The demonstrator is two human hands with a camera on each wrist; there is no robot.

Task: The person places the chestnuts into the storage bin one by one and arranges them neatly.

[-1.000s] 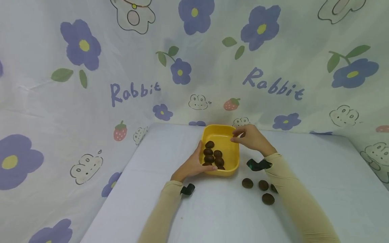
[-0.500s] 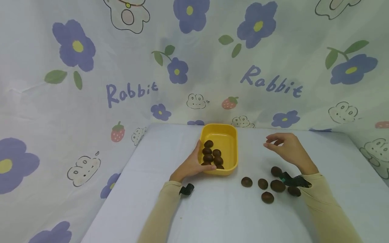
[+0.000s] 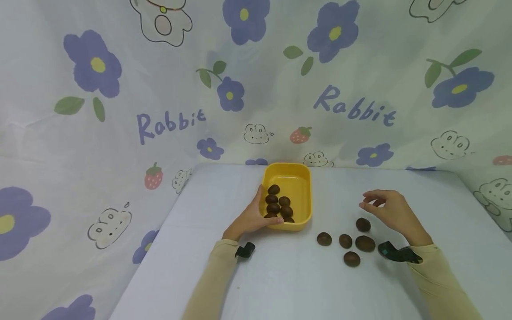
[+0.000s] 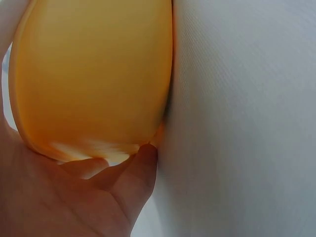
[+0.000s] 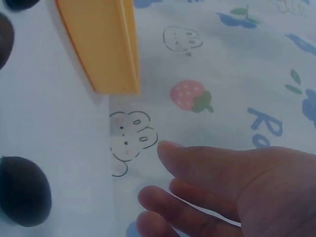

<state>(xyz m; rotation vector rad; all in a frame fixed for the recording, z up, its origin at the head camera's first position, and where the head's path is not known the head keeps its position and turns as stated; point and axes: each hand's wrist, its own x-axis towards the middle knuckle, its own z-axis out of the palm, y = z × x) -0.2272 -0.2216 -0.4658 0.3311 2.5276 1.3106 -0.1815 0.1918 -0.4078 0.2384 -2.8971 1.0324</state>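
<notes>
Since half a second earlier, the right hand had moved farther right and toward the worktop's near edge, while the left hand and the yellow box had hardly shifted. At the left, the left hand gripped the one box, thumb over its near rim, fingers along its left wall. The box stood by the worktop's far edge. Inside it seven dark brown pieces showed, four in a left column and three beside them, toward its near left corner. Right of the box, five loose brown pieces lay on the worktop; a sixth had gone from sight near the right wrist's black strap. The right hand, farthest right, held nothing, its fingers loosely bent and parted from the thumb. Only the left wrist view showed fingertips against the outer wall close to its base. The right wrist view took in just three loose pieces, two cut by the frame, and showed three fingers below the thumb.
</notes>
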